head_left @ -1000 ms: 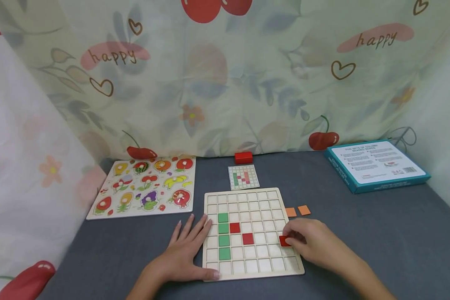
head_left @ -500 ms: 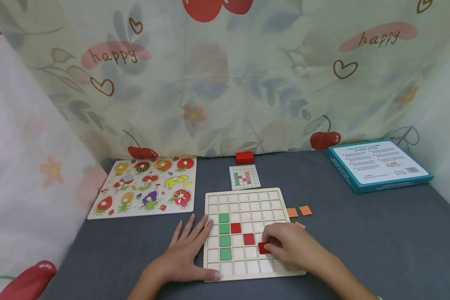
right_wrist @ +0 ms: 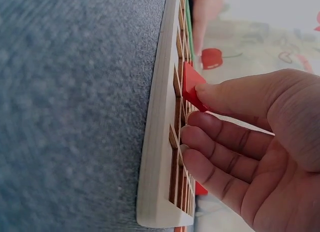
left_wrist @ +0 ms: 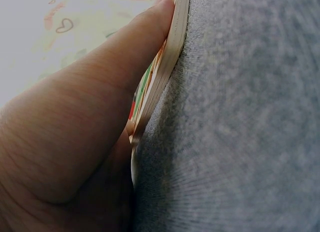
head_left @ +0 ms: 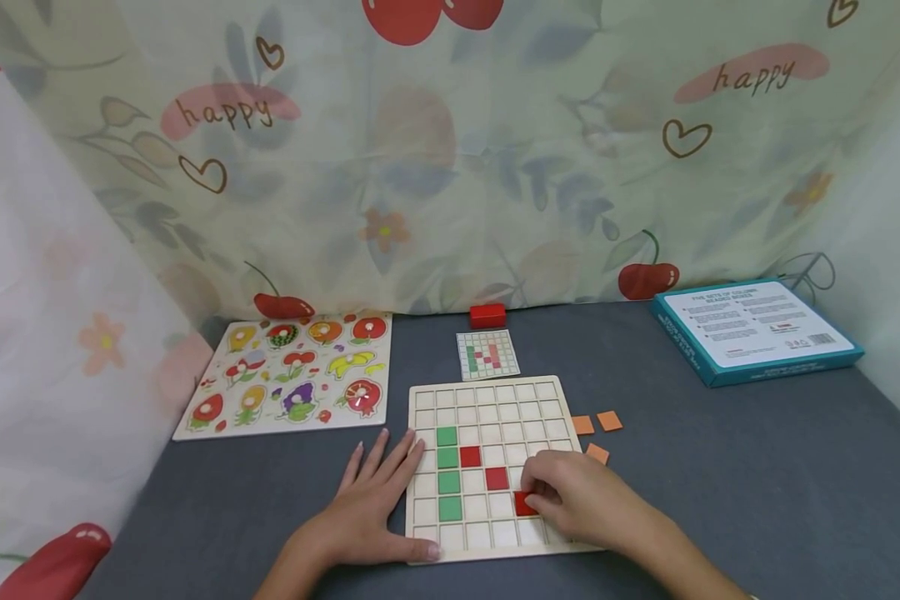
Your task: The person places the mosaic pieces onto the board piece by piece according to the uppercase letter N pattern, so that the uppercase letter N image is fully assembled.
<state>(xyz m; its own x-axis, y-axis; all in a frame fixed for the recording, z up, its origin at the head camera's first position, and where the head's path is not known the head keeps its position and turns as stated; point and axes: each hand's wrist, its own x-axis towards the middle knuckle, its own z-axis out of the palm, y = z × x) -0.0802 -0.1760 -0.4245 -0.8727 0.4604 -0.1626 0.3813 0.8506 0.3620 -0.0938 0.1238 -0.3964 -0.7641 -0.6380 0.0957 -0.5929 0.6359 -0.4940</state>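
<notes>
A wooden grid board (head_left: 495, 552) lies on the dark cloth. My left hand (head_left: 371, 508) rests spread at its left side, fingertips on the left edge and thumb at the near left corner. Over the lower right cells, my right hand (head_left: 581, 496) pinches a red square tile (head_left: 524, 503) between thumb and fingers. In the right wrist view this red tile (right_wrist: 192, 89) is tilted, one edge down at the grid. Several green tiles (head_left: 448, 482) form a column on the left of the board. Two more red tiles (head_left: 497, 478) sit in cells on a diagonal.
Orange tiles (head_left: 597, 453) lie just right of the board. Behind it are a small pattern card (head_left: 488, 355) and a red block (head_left: 487, 316). A fruit puzzle board (head_left: 285, 375) stands back left, a teal box (head_left: 757, 333) back right, near the curtain (head_left: 450, 208).
My right hand has carried the red tile leftward from the board's right edge to a lower cell, uncovering an orange tile. My left hand has stayed in place.
</notes>
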